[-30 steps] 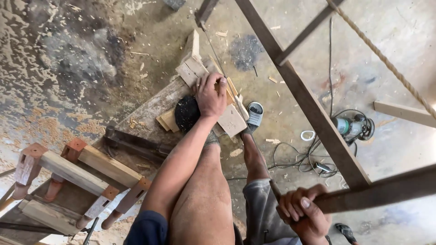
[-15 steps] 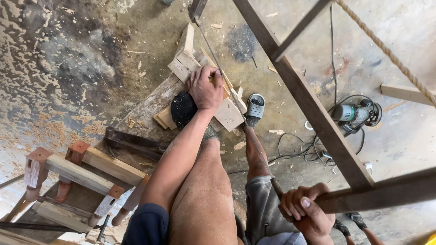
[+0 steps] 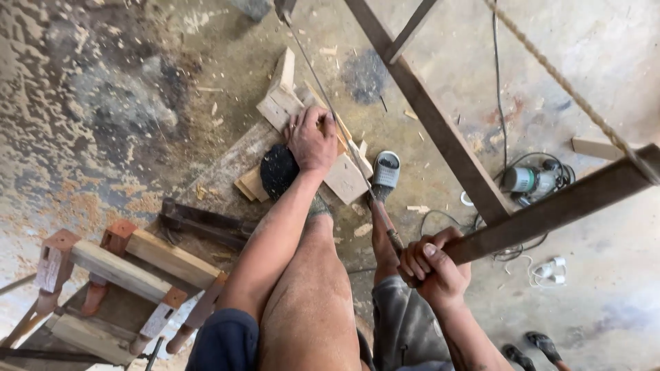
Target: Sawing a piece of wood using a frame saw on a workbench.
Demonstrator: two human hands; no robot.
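My left hand (image 3: 313, 141) presses flat on a pale wood block (image 3: 344, 177) that lies across a worn plank (image 3: 220, 172) on the floor. My foot in a black sandal (image 3: 278, 172) stands on the plank right beside that hand. My right hand (image 3: 432, 264) is closed around the brown handle of a hand saw (image 3: 385, 223). Seen edge-on, its thin blade (image 3: 323, 93) runs up over the block past my left hand. My other foot wears a grey sandal (image 3: 386, 169) to the right of the block.
Dark slanted bars (image 3: 440, 130) of a frame cross in front of me, with a rope (image 3: 557, 75) at the upper right. A power tool with coiled cable (image 3: 531, 180) and a white plug (image 3: 550, 269) lie at right. A clamped wooden frame (image 3: 120, 269) sits at lower left.
My right hand has come up from the lower edge and now grips the saw handle, with the blade over the block. My left hand stays pressed on the block.
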